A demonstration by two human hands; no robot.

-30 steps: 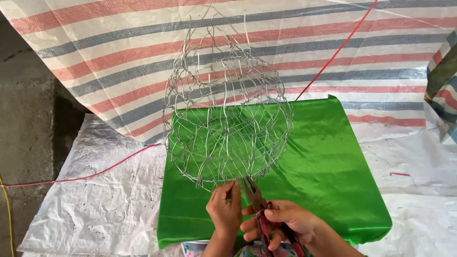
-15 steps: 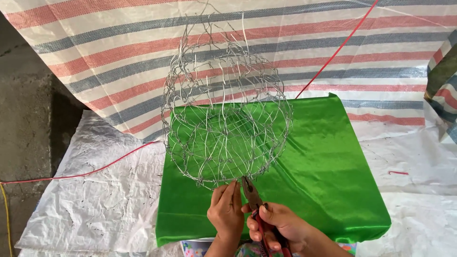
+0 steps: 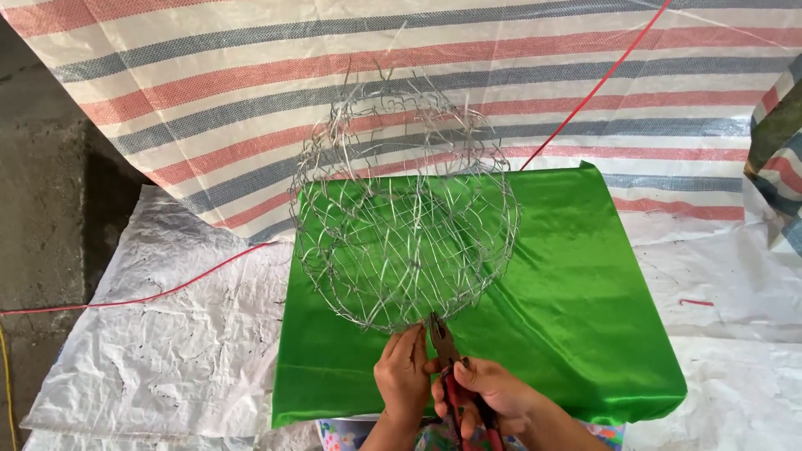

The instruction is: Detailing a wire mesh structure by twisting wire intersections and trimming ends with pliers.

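- Fingers (image 3: 407,355) of my left hand (image 3: 403,380) pinch the wire basket's (image 3: 401,225) near rim; right hand (image 3: 489,394) grips red-handled pliers (image 3: 447,367).
- Basket has tipped lower over the green cloth (image 3: 576,309) since a second ago.
- Pliers' nose now meets the rim.

Your bench (image 3: 718,392) is covered by a crinkled white woven sheet (image 3: 167,351), and a shiny green cloth (image 3: 576,309) lies flat on that sheet in the middle, its near edge just in front of you. A thin red cord (image 3: 167,292) runs over the white sheet from the left and passes under the cloth's far left corner; a small red scrap (image 3: 695,302) lies on the sheet right of the cloth. You've got a striped red, grey and white tarp (image 3: 209,100) behind, its lower edge on the sheet's far side.
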